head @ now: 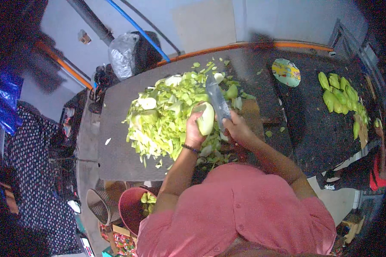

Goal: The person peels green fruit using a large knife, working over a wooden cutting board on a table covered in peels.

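Observation:
My left hand [194, 127] is closed around a pale green oblong fruit or vegetable [206, 119], held upright over the dark table [114, 160]; a dark beaded bracelet circles that wrist. Just to its right, my right hand [236, 128] grips the handle end of a wide-bladed knife [217, 96], whose blade points away from me, beside the pale piece. Whether blade and piece touch cannot be told. A large heap of pale green peelings or chopped pieces [170, 106] spreads under and left of my hands. A larger green piece [232, 92] lies right of the blade.
Whole green vegetables [339, 96] lie at the table's right, near another person's hand [379, 130]. A colourful round item [286, 72] sits at the back right. A red bucket [128, 205] holding yellow-green pieces and a mesh basket [98, 205] stand below the left edge. A plastic bag [123, 56] is behind.

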Demonstrator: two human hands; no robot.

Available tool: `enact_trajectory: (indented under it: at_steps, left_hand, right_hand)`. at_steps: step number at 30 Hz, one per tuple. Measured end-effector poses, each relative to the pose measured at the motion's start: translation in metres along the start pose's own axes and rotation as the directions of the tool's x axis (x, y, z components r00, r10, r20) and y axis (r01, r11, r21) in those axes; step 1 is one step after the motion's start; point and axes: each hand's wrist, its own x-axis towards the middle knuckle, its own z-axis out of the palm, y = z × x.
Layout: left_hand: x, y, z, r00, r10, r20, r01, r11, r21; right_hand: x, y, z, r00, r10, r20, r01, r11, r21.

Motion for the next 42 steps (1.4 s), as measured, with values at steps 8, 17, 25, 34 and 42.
enact_trajectory:
  at_steps: [8,17,25,34,42]
  left_hand:
    - [-0.011,-0.001,0.015,0.964,0.205,0.168,-0.236,0.953,0.19]
    - [-0.01,0.001,0.015,0.999,-0.024,0.043,0.026,0.999,-0.044]
    - [0.004,0.006,0.003,0.985,0.078,0.155,-0.085,0.996,0.038]
    - [-0.008,0.029,0.031,0.985,-0.094,0.144,0.082,0.993,0.088]
    - [-0.002,0.037,0.034,0.985,0.057,0.164,-0.131,0.864,0.487]
  right_hand:
    - [0.012,0.016,0.01,0.987,-0.155,-0.04,0.156,0.987,0.033]
    - [0.015,0.013,0.013,0.983,-0.182,0.008,0.179,0.955,-0.238]
    - [0.006,-0.014,0.016,0.978,-0.207,0.019,0.204,0.973,0.105]
    - [0.011,-0.015,0.008,0.967,-0.252,0.047,0.254,0.966,-0.045]
    - [0.005,-0.038,-0.003,0.99,0.064,0.122,-0.036,0.976,-0.217]
